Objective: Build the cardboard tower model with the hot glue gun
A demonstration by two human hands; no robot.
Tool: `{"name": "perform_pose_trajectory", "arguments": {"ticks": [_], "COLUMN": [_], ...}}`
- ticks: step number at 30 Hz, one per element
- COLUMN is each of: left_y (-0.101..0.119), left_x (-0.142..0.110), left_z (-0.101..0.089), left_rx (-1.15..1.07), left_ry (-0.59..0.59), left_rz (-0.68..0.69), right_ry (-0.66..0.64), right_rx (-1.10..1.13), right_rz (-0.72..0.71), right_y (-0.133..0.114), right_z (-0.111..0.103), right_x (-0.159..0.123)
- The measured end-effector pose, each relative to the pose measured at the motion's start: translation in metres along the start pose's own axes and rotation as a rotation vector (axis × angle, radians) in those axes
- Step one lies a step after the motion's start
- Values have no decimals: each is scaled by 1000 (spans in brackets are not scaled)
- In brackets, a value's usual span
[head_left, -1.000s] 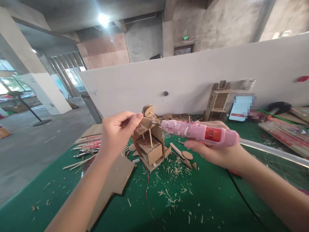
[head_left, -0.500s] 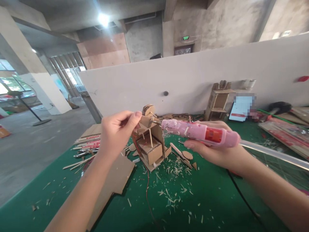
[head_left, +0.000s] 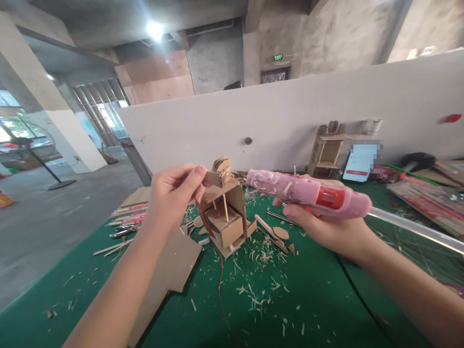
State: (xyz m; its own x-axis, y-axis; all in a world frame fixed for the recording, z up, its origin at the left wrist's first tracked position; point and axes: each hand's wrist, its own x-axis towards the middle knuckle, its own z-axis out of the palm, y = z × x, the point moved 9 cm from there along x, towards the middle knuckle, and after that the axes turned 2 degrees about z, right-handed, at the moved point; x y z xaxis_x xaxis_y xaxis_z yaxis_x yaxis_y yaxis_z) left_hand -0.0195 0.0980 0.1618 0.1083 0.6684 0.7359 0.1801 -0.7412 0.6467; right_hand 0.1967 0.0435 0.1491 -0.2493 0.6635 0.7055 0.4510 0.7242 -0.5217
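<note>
My right hand is wrapped round a pink hot glue gun with a clear glue stick coming out of its back. The gun points left, its front end apart from the cardboard. Between thumb and fingers, my left hand pinches a small cardboard piece at the top of a cardboard model. Round cardboard discs stand upright right behind that piece. Below it, a thin wooden stick rises inside the model from an inner cardboard box.
A large cardboard sheet lies at left, near scissors and wooden sticks. Shavings litter the green table. At the back right stand another cardboard model and a phone. A dark cord runs beneath my right arm.
My right hand has drawn the glue gun back to the right, away from the small cardboard piece. My left hand has shifted slightly left, still pinching that piece.
</note>
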Motion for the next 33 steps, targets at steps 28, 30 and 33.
{"name": "perform_pose_trajectory", "arguments": {"ticks": [28, 30, 33], "left_y": [-6, -6, -5], "left_x": [4, 4, 3], "left_z": [6, 7, 7], "left_rx": [-197, -198, -190], "left_ry": [-82, -89, -102], "left_rz": [-58, -51, -47], "right_ry": [63, 76, 79], "right_rx": [-111, -104, -107], "right_rz": [-191, -183, -130], "right_y": [-21, -22, -18], "right_z": [6, 4, 1], "right_x": [-1, 0, 1]}}
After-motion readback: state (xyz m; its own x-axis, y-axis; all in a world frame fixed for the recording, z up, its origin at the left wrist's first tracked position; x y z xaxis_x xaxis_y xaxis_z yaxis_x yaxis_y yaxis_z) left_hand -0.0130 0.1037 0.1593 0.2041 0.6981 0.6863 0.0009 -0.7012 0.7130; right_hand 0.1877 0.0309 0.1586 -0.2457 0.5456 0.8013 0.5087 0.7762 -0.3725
